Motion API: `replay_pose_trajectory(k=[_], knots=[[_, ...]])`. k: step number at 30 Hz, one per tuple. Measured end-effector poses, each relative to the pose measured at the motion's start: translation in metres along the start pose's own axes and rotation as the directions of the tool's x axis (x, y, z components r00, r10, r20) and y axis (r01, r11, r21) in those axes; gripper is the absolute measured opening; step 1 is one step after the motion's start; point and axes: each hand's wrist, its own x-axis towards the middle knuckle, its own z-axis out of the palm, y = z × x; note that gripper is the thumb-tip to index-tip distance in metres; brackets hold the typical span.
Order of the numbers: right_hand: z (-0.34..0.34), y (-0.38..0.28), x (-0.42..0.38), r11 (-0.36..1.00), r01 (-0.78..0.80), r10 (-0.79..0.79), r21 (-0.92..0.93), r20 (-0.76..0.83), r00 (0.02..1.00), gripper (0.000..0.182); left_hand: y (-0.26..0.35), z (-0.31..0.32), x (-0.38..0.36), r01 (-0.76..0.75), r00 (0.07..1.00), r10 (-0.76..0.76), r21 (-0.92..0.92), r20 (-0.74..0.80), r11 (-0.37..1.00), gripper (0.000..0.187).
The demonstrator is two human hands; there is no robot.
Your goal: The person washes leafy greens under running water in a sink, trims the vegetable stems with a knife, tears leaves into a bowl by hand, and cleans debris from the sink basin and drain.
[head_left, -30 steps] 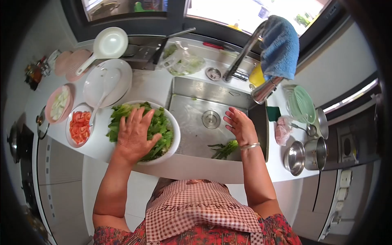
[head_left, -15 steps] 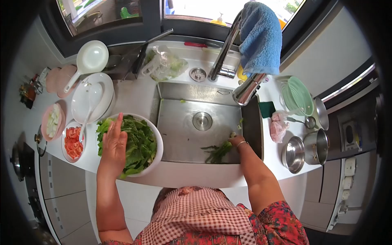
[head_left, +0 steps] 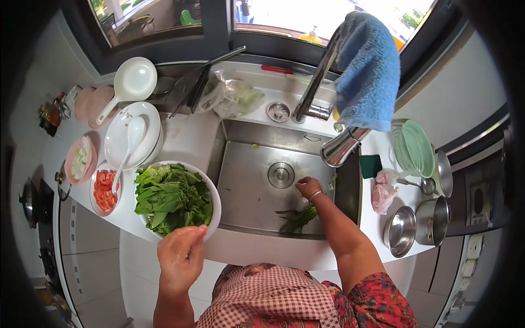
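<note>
A white bowl (head_left: 215,210) heaped with green leafy vegetables (head_left: 174,198) stands on the counter left of the sink. My left hand (head_left: 181,256) is just off the bowl's front rim, its fingers curled together and nothing showing in them. Inside the steel sink (head_left: 246,186), my right hand (head_left: 310,188) hovers right of the drain (head_left: 281,175) with the fingers bent inward; what they hold, if anything, is hidden. Several loose green leaves (head_left: 298,220) lie at the sink's front right, nearer to me than that hand.
On the left are tomato pieces (head_left: 105,191), a pink bowl (head_left: 70,164), white plates (head_left: 112,139) with a spoon (head_left: 133,136), and a pan (head_left: 135,77). A blue towel (head_left: 369,71) hangs over the faucet (head_left: 340,148). Metal pots (head_left: 432,218) and green baskets (head_left: 414,147) stand right.
My left hand has come off the greens toward me and its fingers have curled. My right hand has moved left and away from me, leaving the leaves at the sink's front. The view has shifted slightly.
</note>
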Motion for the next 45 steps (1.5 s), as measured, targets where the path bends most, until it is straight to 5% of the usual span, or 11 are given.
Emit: replay_pose_trajectory(k=[6,10,12,17,20,28,32,36,38,42,45], knots=[[0.011,-0.006,0.012,0.992,-0.024,-0.004,0.123,0.222,0.975,0.033,-0.033,-0.029,-0.016,-0.011,0.999,0.017,0.128,-0.048,0.992,0.017],[0.003,-0.049,-0.01,0.963,-0.091,0.024,0.253,0.257,0.966,0.031,-0.057,-0.066,-0.034,0.45,0.828,-0.433,-0.039,-0.356,0.892,0.011],[0.01,-0.061,-0.016,0.95,-0.106,0.009,0.294,0.314,0.949,0.03,-0.071,-0.076,-0.049,0.493,0.779,-0.468,-0.055,-0.416,0.868,0.012],[0.027,-0.077,-0.033,0.957,-0.134,-0.002,0.256,0.469,0.883,0.031,-0.083,-0.051,-0.089,0.757,0.639,-0.769,0.165,0.014,0.632,0.015],[0.034,-0.083,-0.042,0.967,-0.104,-0.027,0.232,0.499,0.866,0.03,-0.077,-0.015,-0.091,0.58,0.749,-0.659,0.411,0.071,0.704,0.019],[0.016,-0.049,-0.048,0.975,0.006,-0.113,0.224,0.469,0.876,0.032,-0.089,-0.061,-0.108,0.733,0.671,-0.717,0.314,-0.187,0.604,0.015],[0.004,0.007,-0.033,0.993,-0.008,-0.042,0.118,0.419,0.907,0.037,-0.069,-0.091,-0.066,0.503,0.853,-0.382,0.359,-0.357,0.786,0.005],[-0.004,0.024,-0.028,0.999,0.024,-0.04,0.047,0.359,0.932,0.038,-0.053,-0.067,-0.02,0.174,0.935,-0.065,0.291,-0.35,0.941,0.012],[-0.019,-0.001,-0.043,0.995,-0.002,-0.031,0.097,0.333,0.943,0.038,-0.044,-0.053,0.007,0.119,0.993,-0.11,0.447,-0.047,0.886,0.022],[-0.015,0.007,-0.043,0.969,0.031,-0.105,0.245,0.298,0.949,0.039,-0.026,-0.041,0.019,0.171,0.976,-0.124,0.276,-0.178,0.946,0.026],[-0.022,0.018,-0.044,0.997,0.01,-0.029,0.072,0.272,0.962,0.041,-0.02,-0.049,0.017,0.129,0.977,-0.08,0.253,-0.196,0.959,0.019]])
